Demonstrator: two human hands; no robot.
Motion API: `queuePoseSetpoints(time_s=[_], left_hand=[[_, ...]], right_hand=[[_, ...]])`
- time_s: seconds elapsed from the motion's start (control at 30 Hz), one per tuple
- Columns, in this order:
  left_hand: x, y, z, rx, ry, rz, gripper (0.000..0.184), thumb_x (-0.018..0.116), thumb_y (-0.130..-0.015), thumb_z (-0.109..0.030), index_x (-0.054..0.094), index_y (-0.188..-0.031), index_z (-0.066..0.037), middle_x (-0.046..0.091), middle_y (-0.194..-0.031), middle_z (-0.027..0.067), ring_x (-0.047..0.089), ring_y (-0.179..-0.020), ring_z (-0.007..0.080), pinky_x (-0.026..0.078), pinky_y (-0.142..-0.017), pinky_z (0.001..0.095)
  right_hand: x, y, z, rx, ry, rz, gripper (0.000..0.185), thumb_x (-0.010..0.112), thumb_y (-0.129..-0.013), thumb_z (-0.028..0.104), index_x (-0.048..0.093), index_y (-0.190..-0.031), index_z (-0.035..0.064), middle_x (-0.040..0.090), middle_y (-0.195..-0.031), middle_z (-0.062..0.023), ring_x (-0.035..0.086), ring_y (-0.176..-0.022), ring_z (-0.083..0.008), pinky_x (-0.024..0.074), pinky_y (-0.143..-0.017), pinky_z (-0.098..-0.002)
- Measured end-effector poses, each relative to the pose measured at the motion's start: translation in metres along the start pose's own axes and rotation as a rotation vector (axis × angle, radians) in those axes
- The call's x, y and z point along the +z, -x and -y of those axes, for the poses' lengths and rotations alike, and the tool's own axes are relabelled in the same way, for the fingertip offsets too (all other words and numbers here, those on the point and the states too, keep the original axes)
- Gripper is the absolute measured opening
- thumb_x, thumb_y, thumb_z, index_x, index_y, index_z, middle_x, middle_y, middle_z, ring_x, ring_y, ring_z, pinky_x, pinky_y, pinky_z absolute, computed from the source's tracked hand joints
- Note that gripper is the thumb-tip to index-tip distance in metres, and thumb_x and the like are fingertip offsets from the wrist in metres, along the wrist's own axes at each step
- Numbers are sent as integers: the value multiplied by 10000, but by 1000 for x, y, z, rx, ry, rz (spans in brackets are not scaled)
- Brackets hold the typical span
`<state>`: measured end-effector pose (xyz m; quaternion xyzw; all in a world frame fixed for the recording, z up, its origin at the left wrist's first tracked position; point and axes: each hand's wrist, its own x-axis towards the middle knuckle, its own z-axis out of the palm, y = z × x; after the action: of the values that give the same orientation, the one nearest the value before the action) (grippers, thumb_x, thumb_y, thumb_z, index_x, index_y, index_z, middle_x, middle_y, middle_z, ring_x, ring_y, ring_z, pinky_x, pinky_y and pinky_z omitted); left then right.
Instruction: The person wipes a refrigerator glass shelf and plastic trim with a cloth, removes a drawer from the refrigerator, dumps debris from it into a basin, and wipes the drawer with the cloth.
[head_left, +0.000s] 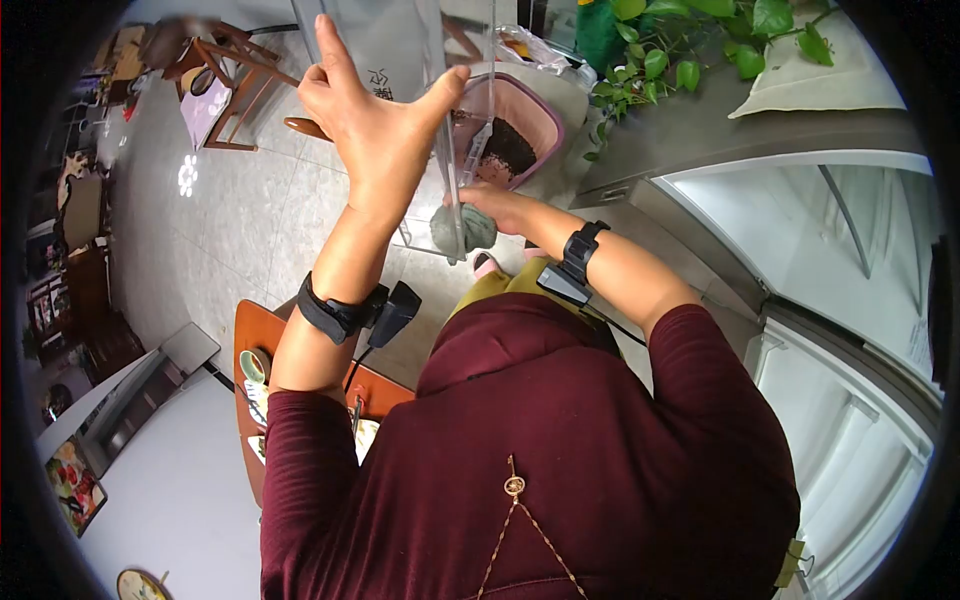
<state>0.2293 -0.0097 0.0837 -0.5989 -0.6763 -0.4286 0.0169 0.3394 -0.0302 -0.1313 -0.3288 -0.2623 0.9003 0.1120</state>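
Observation:
A clear plastic bin [410, 60] with dark printed characters on its wall stands tilted in front of me. My left hand [375, 115] grips it from above, thumb and index finger spread wide and the other fingers bent against it. Low on the bin, my right hand [495, 205] holds a bunched grey-green cloth [463, 228] against the plastic near its lower corner. Part of the cloth shows through the clear wall, and some right fingers are hidden behind it.
A pink tub [553, 128] with dark soil-like material stands beyond the bin. At right are an open white fridge [800, 220] and a trailing green plant [655, 65]. A wooden chair [235, 95] stands at far left, an orange-brown table [250, 335] near my left elbow.

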Motion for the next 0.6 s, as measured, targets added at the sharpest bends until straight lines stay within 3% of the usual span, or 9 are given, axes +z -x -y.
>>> queuePoseSetpoints(time_s=[0.17,0.27,0.3,0.37,0.6], left_hand=[[12,1,-15,103,-83,29,1160,868,-578,-423,212,-1455,-40,352,-1192,253,372,-1142,370,328,-991,426],[15,3,-26,137,-55,26,1159,869,-571,-429,220,-1455,-52,354,-1176,233,375,-1132,363,337,-975,428],[17,4,-27,134,-60,25,1159,869,-571,-429,220,-1455,-52,354,-1176,233,375,-1132,363,337,-975,428],[20,8,-28,136,9,34,1154,867,-573,-432,223,-1455,-58,351,-1180,229,370,-1133,364,340,-968,434],[23,8,-25,181,-96,36,1161,867,-567,-443,224,-1455,-63,350,-1179,235,372,-1133,369,335,-976,449]], right_hand=[[-10,-14,-7,32,-34,84,204,610,-870,214,646,-960,34,650,-896,-65,639,-812,-166,518,-737,-312],[-17,-11,-11,32,-70,130,273,606,-878,202,605,-1092,33,647,-1005,-74,642,-883,-177,517,-805,-328],[-17,-8,-8,35,-70,134,273,606,-878,202,605,-1092,33,647,-1005,-74,642,-883,-177,517,-805,-328],[-15,-1,-5,-7,-67,7,218,578,-870,236,677,-941,56,681,-876,-78,659,-736,-184,528,-691,-321],[-12,-21,-19,-16,-121,121,242,609,-870,256,666,-923,27,680,-868,-89,661,-731,-196,534,-696,-329]])
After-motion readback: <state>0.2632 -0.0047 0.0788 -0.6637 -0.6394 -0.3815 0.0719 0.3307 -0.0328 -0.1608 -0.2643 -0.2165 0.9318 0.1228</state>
